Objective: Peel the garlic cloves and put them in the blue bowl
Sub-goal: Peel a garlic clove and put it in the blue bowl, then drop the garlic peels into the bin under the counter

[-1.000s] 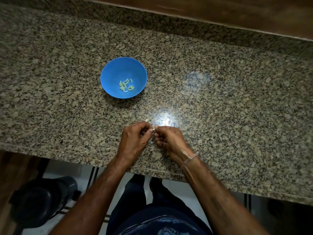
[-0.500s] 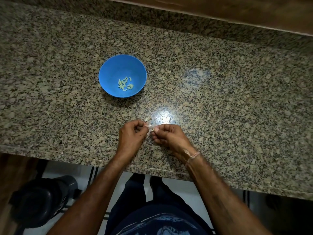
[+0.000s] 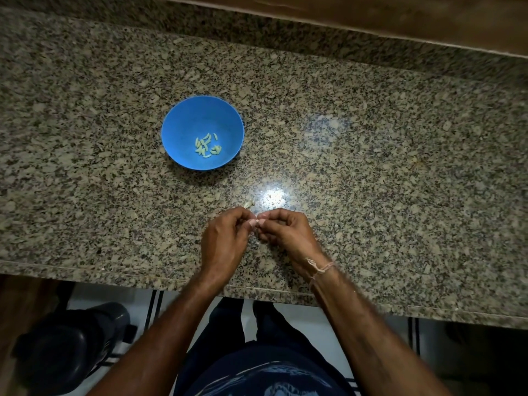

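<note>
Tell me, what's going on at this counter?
A person is peeling garlic at a granite counter. The left hand and right hand meet at the fingertips, pinching a small garlic clove between them, mostly hidden. A papery scrap lies on the counter just beyond the hands. Farther back, the blue bowl holds several peeled cloves.

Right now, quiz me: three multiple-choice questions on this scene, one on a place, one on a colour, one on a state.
1. Where do the peeled cloves lie? A) in the bowl B) on the floor C) in a palm
2. What colour is the bowl? A) red B) blue C) white
3. The left hand and right hand are: A) lying flat B) lifting the bowl C) pinching a garlic clove together
Answers: A, pale cloves on its bottom; B, blue wall; C, fingertips meet on the clove.
</note>
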